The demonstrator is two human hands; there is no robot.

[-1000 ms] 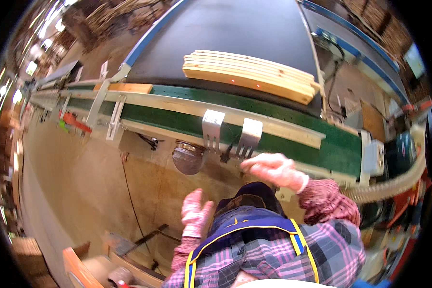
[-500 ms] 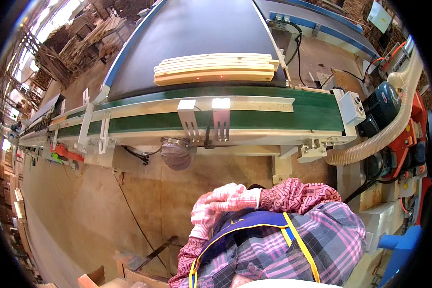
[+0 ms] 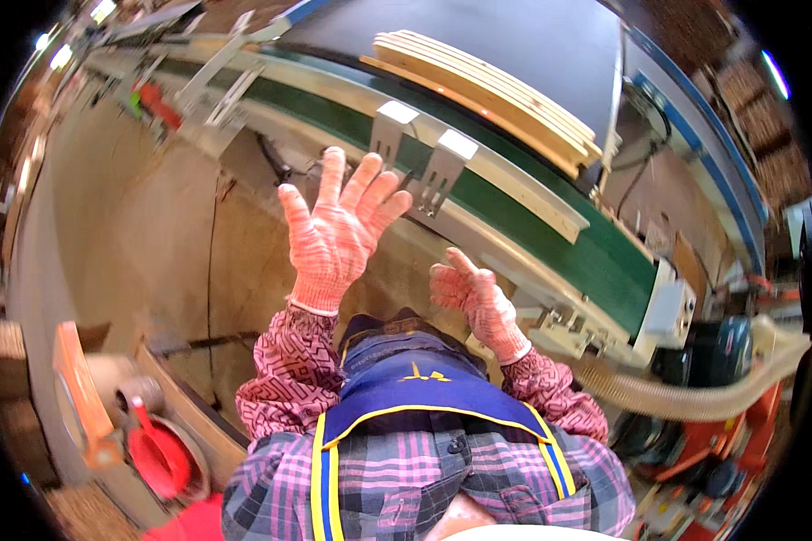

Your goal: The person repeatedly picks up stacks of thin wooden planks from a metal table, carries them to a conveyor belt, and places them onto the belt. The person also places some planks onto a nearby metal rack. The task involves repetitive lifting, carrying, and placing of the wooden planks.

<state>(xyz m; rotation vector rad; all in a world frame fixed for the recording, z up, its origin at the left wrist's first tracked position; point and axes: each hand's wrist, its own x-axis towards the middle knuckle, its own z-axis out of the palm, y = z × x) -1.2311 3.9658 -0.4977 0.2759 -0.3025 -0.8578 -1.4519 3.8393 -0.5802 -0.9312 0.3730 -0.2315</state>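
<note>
My left hand, in a pink-and-white knitted glove, is raised with its fingers spread wide and nothing in it. To its right, my right hand in a matching glove is held up lower and closer to my body. Its fingers are partly bent but apart, and it appears to hold nothing. Both hands are in the air on the near side of a green conveyor belt. Beyond that belt, a small stack of pale wooden strips lies along the edge of a wide dark belt.
Two metal brackets stand on the conveyor's near rail. A ribbed hose runs to a red machine at the right. At the lower left are a red scoop-like object and an orange-brown board.
My hands were together in front of my body; now they are apart and raised, the left reaching higher with fingers spread. The view has turned, so the conveyor slants down to the right.
</note>
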